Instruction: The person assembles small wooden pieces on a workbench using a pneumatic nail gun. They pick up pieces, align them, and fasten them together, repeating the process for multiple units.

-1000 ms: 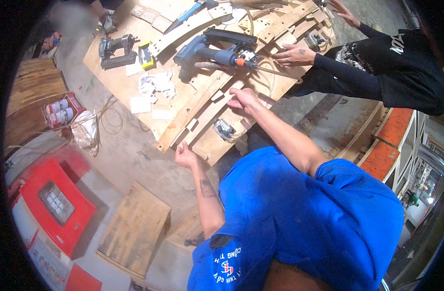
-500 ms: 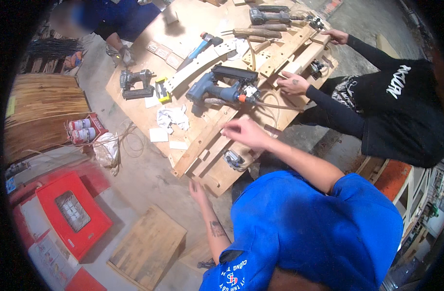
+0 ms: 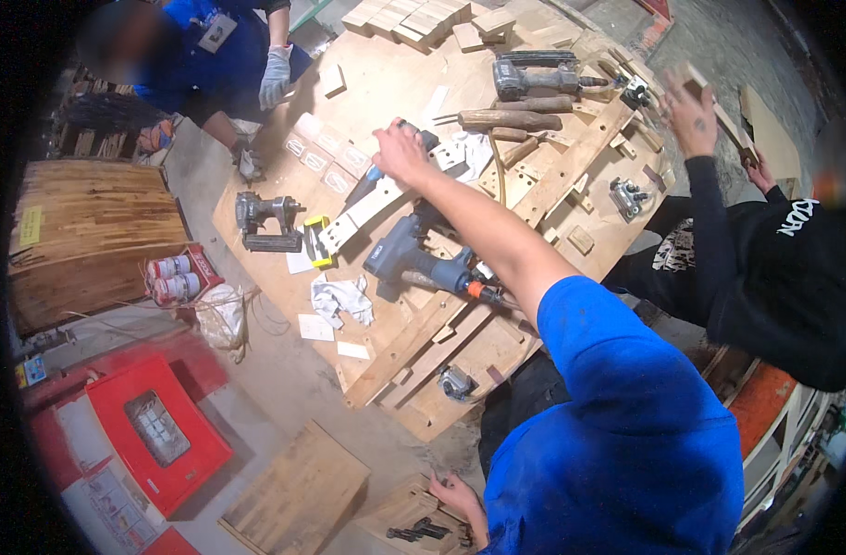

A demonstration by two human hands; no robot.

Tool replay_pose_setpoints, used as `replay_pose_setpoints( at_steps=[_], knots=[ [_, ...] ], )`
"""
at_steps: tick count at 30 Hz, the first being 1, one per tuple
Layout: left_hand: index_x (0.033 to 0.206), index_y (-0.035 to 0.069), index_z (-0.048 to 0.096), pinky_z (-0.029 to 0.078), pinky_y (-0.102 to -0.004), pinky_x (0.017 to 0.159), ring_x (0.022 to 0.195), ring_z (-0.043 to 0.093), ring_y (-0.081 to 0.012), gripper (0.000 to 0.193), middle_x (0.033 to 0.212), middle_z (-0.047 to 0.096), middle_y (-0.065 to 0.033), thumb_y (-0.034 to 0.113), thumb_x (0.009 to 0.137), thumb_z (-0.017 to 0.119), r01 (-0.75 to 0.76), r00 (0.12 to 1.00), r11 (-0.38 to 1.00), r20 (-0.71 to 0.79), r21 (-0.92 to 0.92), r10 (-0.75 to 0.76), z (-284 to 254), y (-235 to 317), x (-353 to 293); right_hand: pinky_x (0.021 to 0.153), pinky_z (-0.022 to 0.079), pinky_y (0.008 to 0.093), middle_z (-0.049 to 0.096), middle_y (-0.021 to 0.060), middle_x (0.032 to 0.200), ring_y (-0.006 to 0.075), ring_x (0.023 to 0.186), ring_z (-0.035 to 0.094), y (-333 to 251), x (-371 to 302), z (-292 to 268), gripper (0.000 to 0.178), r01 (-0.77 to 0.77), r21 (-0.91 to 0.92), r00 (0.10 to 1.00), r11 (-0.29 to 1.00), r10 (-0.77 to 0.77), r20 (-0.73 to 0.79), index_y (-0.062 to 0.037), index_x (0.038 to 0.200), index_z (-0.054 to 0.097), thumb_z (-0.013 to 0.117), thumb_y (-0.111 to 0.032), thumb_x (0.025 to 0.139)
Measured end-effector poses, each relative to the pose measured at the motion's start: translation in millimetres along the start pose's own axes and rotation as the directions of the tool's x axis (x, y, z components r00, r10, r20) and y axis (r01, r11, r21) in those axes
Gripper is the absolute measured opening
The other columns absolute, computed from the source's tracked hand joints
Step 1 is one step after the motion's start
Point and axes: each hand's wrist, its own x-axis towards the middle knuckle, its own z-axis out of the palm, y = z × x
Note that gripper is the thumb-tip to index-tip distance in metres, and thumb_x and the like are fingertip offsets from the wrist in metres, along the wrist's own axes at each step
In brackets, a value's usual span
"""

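Note:
My right arm stretches across the workbench, and my right hand point(image 3: 403, 154) is closed over a hammer with a blue handle point(image 3: 364, 184) and a black head. Beneath that forearm lie a curved pale wooden piece with holes point(image 3: 365, 215) and a blue nail gun point(image 3: 416, 258) with an orange hose fitting. Low down, my left hand point(image 3: 458, 498) is beside a wooden box point(image 3: 386, 518) holding dark metal pieces. Its fingers are apart and slightly bent, with nothing visible in them.
A long wooden rail jig point(image 3: 413, 347) with toggle clamps point(image 3: 457, 382) runs along the bench's near side. More nail guns point(image 3: 267, 222) and wooden-handled tools point(image 3: 511, 118) lie around. A co-worker at right holds a wooden bar point(image 3: 723, 116); a gloved person stands far left.
My right hand has moved from above the rail to the hammer. My left hand has dropped from the bench corner to the box. The right co-worker has lifted a wooden bar off the bench.

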Motion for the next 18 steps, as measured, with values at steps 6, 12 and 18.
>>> replay_pose_setpoints(
  at_steps=[6, 12, 18],
  knots=[
    [0.142, 0.002, 0.056, 0.052, -0.0414, 0.094, 0.108, 0.061, -0.0342, 0.047, 0.135, 0.054, -0.0206, 0.013, 0.098, 0.067, -0.401, 0.908, 0.899, 0.051, -0.174, 0.415, 26.8, 52.2, 37.7, 0.105, 0.050, 0.0449, 0.071, 0.0216, 0.121, 0.0389, 0.115, 0.065, 28.4, 14.3, -14.6, 0.042, 0.269, 0.089, 0.961, 0.959, -0.260, -0.097, -0.0049, 0.127, 0.070, 0.065, -0.025, 0.090],
    [0.142, 0.003, 0.057, 0.053, -0.0371, 0.090, 0.107, 0.061, -0.0291, 0.046, 0.132, 0.056, -0.0182, 0.011, 0.098, 0.066, -0.298, 0.938, 0.913, 0.095, -0.278, 0.334, 23.0, 68.2, 52.6, 0.098, 0.054, 0.0474, 0.071, 0.0252, 0.113, 0.0430, 0.104, 0.068, 49.4, -35.3, -34.4, 0.042, 0.238, 0.177, 0.967, 0.955, -0.249, 0.044, -0.0053, 0.124, 0.071, 0.064, -0.026, 0.088],
    [0.142, 0.006, 0.058, 0.053, -0.0342, 0.087, 0.107, 0.061, -0.0268, 0.046, 0.129, 0.057, -0.0171, 0.009, 0.096, 0.066, -0.307, 0.940, 0.916, 0.064, -0.258, 0.334, 24.2, 39.0, 43.7, 0.100, 0.053, 0.0447, 0.070, 0.0263, 0.118, 0.0406, 0.112, 0.068, 40.7, -80.9, -20.9, 0.044, 0.231, 0.180, 0.939, 0.956, -0.267, 0.215, -0.0020, 0.128, 0.068, 0.062, -0.025, 0.092]
  ],
)
